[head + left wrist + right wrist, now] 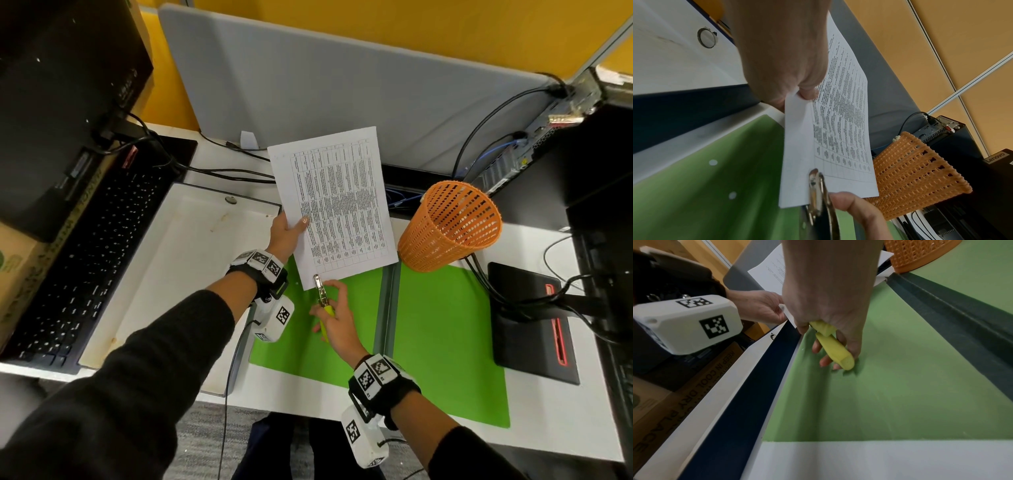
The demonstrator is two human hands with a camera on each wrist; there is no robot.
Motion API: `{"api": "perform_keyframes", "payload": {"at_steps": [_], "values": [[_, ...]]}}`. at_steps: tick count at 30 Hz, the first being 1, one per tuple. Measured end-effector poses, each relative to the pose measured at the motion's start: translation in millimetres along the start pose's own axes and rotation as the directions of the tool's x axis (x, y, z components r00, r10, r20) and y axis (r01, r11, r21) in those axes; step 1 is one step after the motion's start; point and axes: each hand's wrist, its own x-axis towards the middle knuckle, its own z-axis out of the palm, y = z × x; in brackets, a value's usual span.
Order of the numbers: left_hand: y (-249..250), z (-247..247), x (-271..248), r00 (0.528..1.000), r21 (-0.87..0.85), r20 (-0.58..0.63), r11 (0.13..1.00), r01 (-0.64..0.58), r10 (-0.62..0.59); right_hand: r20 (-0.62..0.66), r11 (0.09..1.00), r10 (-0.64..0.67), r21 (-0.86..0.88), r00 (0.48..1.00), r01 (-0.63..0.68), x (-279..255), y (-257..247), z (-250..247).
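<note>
Two hands work above the green folder (pixel 445 325). Nearest, the right hand (pixel 337 320) grips a yellow-handled punch (pixel 320 293) set on the near edge of the paper (pixel 342 205). Farther, the left hand (pixel 284 236) pinches its side. Paper is light and bendy, so hold it close to the punch.

- "Lenovo" is on the black device (pixel 999 175), about 4 o'clock in the left wrist view.
- "KEEP IN COOL DRY PLACE" runs along the cardboard box (pixel 701 386), 8 o'clock in the right wrist view.
- The printed sheet (pixel 337 202) has table text way too tiny to read.
</note>
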Motion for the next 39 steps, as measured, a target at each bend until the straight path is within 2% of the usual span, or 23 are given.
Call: {"api": "perform_keyframes", "payload": {"at_steps": [4, 14, 21, 27, 33, 39], "values": [[2, -1, -2, 1.000, 0.019, -0.010, 1.000, 0.009, -0.009, 0.002, 0.999, 0.029, 0.012, 1.000, -0.029, 2, -1, 0], [12, -7, -5, 1.000, 0.044, -0.006, 0.999, 0.007, -0.006, 0.038, 0.996, -0.030, -0.079, 0.999, 0.033, 1, 0, -4], [23, -10, -11, 1.000, 0.061, 0.009, 0.998, 0.017, -0.017, -0.050, 0.999, -0.012, -0.039, 0.999, 0.010, 6, -1, -13], [31, -16, -15, 1.000, 0.038, 0.025, 0.999, 0.009, -0.010, -0.093, 0.982, 0.045, -0.180, 0.995, -0.061, 13, 5, -27], [37, -27, -11, 1.000, 0.080, 0.022, 0.997, 0.014, -0.016, -0.109, 0.982, 0.045, -0.178, 0.993, -0.064, 13, 3, -34], [39, -25, -15, 0.999, 0.074, 0.034, 0.997, 0.020, -0.023, -0.063, 0.989, 0.056, -0.133, 0.996, -0.064, 13, -1, -30]]}}
